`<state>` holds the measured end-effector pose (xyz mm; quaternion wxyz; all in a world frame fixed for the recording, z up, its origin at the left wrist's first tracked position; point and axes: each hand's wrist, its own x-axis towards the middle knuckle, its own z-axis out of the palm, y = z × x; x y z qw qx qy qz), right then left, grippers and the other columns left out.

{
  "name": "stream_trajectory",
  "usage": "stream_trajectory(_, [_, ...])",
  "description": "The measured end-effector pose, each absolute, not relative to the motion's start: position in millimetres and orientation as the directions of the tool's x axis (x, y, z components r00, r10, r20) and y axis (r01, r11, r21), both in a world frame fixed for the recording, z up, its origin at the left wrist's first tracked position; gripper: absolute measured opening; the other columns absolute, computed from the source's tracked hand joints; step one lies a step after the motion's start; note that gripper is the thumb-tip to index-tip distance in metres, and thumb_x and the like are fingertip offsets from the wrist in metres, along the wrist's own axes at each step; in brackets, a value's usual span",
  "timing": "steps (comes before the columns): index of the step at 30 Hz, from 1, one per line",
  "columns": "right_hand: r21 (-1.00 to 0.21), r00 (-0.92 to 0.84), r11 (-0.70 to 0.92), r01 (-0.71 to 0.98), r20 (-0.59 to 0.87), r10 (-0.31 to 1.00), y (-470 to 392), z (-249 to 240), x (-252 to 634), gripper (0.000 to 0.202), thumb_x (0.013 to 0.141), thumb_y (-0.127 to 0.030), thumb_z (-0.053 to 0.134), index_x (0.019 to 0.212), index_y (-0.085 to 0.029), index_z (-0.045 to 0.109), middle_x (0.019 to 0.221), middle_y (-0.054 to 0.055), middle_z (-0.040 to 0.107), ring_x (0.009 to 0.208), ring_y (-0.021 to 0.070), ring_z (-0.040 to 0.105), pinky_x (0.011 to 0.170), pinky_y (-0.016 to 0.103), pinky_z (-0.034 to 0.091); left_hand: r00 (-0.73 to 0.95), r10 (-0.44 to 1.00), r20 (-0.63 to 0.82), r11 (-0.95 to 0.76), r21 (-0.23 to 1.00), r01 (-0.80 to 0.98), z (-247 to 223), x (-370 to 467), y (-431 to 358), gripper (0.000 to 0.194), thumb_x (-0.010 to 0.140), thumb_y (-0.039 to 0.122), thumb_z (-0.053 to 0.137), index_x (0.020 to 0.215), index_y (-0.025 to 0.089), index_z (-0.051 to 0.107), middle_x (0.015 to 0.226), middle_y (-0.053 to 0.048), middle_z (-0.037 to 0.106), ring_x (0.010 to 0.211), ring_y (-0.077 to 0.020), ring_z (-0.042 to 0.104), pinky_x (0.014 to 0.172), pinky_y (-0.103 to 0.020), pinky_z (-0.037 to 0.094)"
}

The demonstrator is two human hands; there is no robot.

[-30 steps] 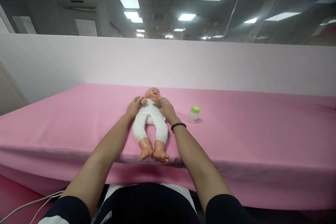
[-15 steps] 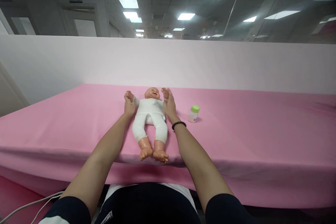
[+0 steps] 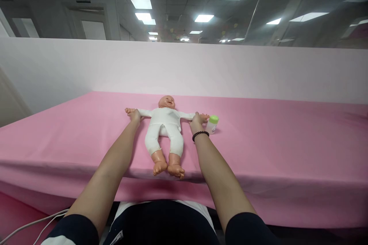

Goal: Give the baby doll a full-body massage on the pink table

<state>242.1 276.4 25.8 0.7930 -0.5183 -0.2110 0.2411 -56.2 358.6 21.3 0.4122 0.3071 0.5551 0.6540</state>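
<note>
A baby doll [image 3: 166, 122] with a white cloth body lies on its back on the pink-covered table [image 3: 273, 141], its feet towards me. Both of its arms are stretched out sideways. My left hand [image 3: 135, 116] is closed round the doll's forearm on the left side, close to its small plastic hand. On the other side my right hand [image 3: 197, 121], with a dark beaded bracelet at the wrist, grips the doll's other forearm. Just right of that hand stands a small bottle [image 3: 212, 124] with a green cap, and the doll's fingers reach close to it.
Behind the table runs a low white wall [image 3: 184, 69] with a glass panel [image 3: 184, 7] above it that shows ceiling lights. The table's front edge is close to my body. Pale cables [image 3: 37, 225] lie at the lower left.
My hands have moved apart, drawing the doll's arms from raised beside its head out to the sides. Its body and the bottle have stayed in place.
</note>
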Motion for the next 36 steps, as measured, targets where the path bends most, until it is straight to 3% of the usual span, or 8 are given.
stream_trajectory(3, [-0.910, 0.842, 0.402, -0.105, 0.133, 0.523, 276.7, 35.1, 236.5, 0.073, 0.084, -0.017, 0.051, 0.153, -0.022, 0.026, 0.156, 0.014, 0.047, 0.139, 0.0185, 0.055, 0.112, 0.036, 0.052, -0.442, 0.890, 0.113, -0.182, 0.976, -0.116, 20.3, -50.5, 352.3, 0.064, 0.093, 0.036, 0.069, 0.145, 0.019, 0.036, 0.133, -0.020, 0.062, 0.122, -0.0320, 0.069, 0.092, -0.041, 0.061])
stream_trajectory(5, [-0.878, 0.795, 0.478, 0.005, 0.294, 0.531, 276.2, 42.8, 230.9, 0.074, 0.077, -0.014, 0.052, 0.149, -0.021, 0.035, 0.154, 0.012, 0.052, 0.140, 0.0180, 0.054, 0.119, 0.038, 0.045, -0.371, 0.893, 0.255, -0.299, 0.952, -0.064, 20.1, -43.9, 346.9, 0.064, 0.092, 0.036, 0.071, 0.145, 0.022, 0.038, 0.134, -0.018, 0.063, 0.127, -0.0290, 0.066, 0.101, -0.039, 0.057])
stream_trajectory(9, [-0.745, 0.420, 0.655, 0.124, 0.637, 0.646, 273.1, 52.0, 218.6, 0.069, 0.065, -0.012, 0.051, 0.133, -0.023, 0.054, 0.147, 0.009, 0.061, 0.137, 0.0196, 0.057, 0.117, 0.037, 0.045, -0.164, 0.851, 0.499, -0.506, 0.862, -0.002, 22.2, -26.1, 337.6, 0.055, 0.088, 0.025, 0.072, 0.139, 0.022, 0.050, 0.141, -0.014, 0.062, 0.134, -0.0260, 0.061, 0.116, -0.041, 0.047])
stream_trajectory(14, [-0.832, 0.094, 0.540, 0.130, 0.553, 0.828, 271.0, 50.7, 209.1, 0.045, 0.058, -0.014, 0.060, 0.100, -0.018, 0.075, 0.118, 0.011, 0.077, 0.119, 0.0290, 0.069, 0.109, 0.043, 0.052, 0.103, 0.796, 0.597, -0.601, 0.799, 0.009, 23.0, -13.1, 336.0, 0.037, 0.071, 0.017, 0.077, 0.107, 0.020, 0.071, 0.122, -0.010, 0.074, 0.121, -0.0285, 0.066, 0.107, -0.044, 0.053])
stream_trajectory(18, [-0.868, 0.023, 0.461, 0.182, 0.473, 0.881, 272.6, 48.6, 208.7, 0.036, 0.057, -0.011, 0.061, 0.086, -0.019, 0.080, 0.108, 0.009, 0.080, 0.119, 0.0301, 0.070, 0.111, 0.044, 0.050, 0.151, 0.784, 0.602, -0.612, 0.791, 0.025, 19.2, -16.8, 339.1, 0.034, 0.065, 0.018, 0.079, 0.099, 0.020, 0.074, 0.114, -0.009, 0.076, 0.115, -0.0295, 0.067, 0.103, -0.047, 0.054])
stream_trajectory(24, [-0.871, 0.050, 0.482, 0.097, 0.488, 0.871, 271.4, 48.3, 211.2, 0.048, 0.055, -0.007, 0.059, 0.097, -0.018, 0.080, 0.115, 0.009, 0.079, 0.121, 0.0285, 0.069, 0.113, 0.043, 0.050, 0.125, 0.774, 0.621, -0.628, 0.778, 0.021, 17.0, -17.4, 338.7, 0.042, 0.073, 0.021, 0.076, 0.114, 0.020, 0.069, 0.128, -0.013, 0.071, 0.124, -0.0301, 0.064, 0.111, -0.049, 0.050])
stream_trajectory(30, [-0.767, 0.359, 0.640, -0.040, 0.587, 0.726, 274.7, 51.1, 217.1, 0.057, 0.064, -0.014, 0.062, 0.121, -0.018, 0.067, 0.140, 0.012, 0.068, 0.128, 0.0241, 0.064, 0.111, 0.041, 0.050, -0.085, 0.815, 0.573, -0.573, 0.819, 0.025, 17.4, -16.2, 342.5, 0.038, 0.096, 0.030, 0.064, 0.131, 0.021, 0.051, 0.140, -0.016, 0.062, 0.134, -0.0245, 0.059, 0.119, -0.044, 0.043])
stream_trajectory(36, [-0.860, 0.765, 0.504, -0.078, 0.273, 0.583, 287.3, 40.7, 235.1, 0.066, 0.080, -0.020, 0.054, 0.145, -0.019, 0.043, 0.153, 0.014, 0.053, 0.137, 0.0200, 0.057, 0.115, 0.041, 0.048, -0.356, 0.888, 0.291, -0.307, 0.952, 0.012, 14.5, -39.5, 363.5, 0.045, 0.107, 0.044, 0.046, 0.146, 0.023, 0.037, 0.138, -0.018, 0.057, 0.123, -0.0273, 0.065, 0.100, -0.044, 0.055])
